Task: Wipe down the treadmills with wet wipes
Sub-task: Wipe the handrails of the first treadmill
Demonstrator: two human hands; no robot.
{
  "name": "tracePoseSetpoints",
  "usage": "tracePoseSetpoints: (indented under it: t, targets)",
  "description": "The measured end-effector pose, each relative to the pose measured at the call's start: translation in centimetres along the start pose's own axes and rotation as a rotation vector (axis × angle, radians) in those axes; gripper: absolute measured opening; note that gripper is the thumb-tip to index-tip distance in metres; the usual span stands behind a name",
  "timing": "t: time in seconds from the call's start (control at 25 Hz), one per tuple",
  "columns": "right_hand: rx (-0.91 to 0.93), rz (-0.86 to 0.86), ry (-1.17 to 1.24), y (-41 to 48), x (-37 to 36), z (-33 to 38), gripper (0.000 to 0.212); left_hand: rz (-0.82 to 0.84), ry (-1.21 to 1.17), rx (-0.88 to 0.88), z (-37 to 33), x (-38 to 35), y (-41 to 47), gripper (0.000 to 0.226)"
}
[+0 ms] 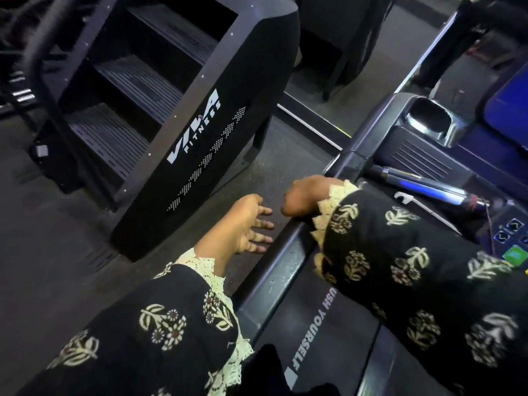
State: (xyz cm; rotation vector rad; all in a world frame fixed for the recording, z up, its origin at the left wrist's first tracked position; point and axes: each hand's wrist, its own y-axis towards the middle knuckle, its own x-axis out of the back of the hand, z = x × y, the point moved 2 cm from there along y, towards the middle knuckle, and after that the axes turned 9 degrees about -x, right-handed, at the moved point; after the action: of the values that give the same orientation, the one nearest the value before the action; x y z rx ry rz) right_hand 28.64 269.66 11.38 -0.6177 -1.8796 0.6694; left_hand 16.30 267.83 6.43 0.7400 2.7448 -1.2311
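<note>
The treadmill's dark left handrail (281,271) runs from bottom centre up toward the console (423,158). My right hand (304,197) lies on top of this rail, with its fingers curled over the rail's outer edge. No wet wipe shows; anything under that hand is hidden. My left hand (251,224) hovers just left of the rail, palm turned toward it and fingers spread, holding nothing. Its fingertips are close to the rail's side. Both arms wear black floral sleeves with lace cuffs. The belt (314,335) below reads "PUSH YOURSELF".
A black stair-climber marked "VILA FITNESS" (194,132) stands close on the left, with a narrow strip of dark floor (274,167) between it and the treadmill. On the console are a cup holder (431,118), a grip bar (423,184) and lit buttons (514,252).
</note>
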Motion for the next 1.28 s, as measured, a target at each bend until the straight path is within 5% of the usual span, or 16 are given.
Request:
tracePoseSetpoints:
  t: [0.16, 0.32, 0.44, 0.68, 0.8, 0.92, 1.08, 1.16, 1.28]
  targets:
    - [0.221, 0.259, -0.184, 1.1, -0.7, 4.1, 0.031, 0.001, -0.045, 0.029, 0.2, 0.9, 0.9, 0.045]
    - [0.285, 0.167, -0.195, 0.0, 1.4, 2.0, 0.049, 0.009, -0.052, 0.033, -0.5, 1.6, 0.8, 0.049]
    - [0.069, 0.074, -0.252, 0.3, 1.7, 0.1, 0.027, 0.020, -0.038, 0.036, -0.8, 1.2, 0.9, 0.053]
    - [0.339, -0.038, 0.078, -1.7, 0.4, 0.4, 0.023, -0.007, -0.003, 0.024, -1.0, -0.7, 1.4, 0.039]
    - [0.133, -0.172, 0.161, -0.4, 0.5, -4.0, 0.029, 0.015, 0.042, -0.007, -1.3, -1.7, 1.6, 0.047]
    - [-0.130, -0.162, -0.025, 1.6, 0.4, -6.4, 0.045, 0.018, 0.108, -0.042, -2.3, -3.2, 1.0, 0.052]
    - [0.005, -0.058, 0.026, 1.7, 1.0, -5.9, 0.035, -0.001, 0.129, -0.132, -3.2, -5.7, 0.3, 0.049]
    - [-0.002, -0.161, 0.001, 1.5, 0.7, -7.7, 0.037, 0.000, 0.124, -0.180, -3.3, -6.2, 0.0, 0.053]
    - [-0.202, -0.575, -0.001, 2.0, -0.7, -11.8, 0.042, 0.002, 0.161, -0.200, -3.5, -6.6, -0.2, 0.050]
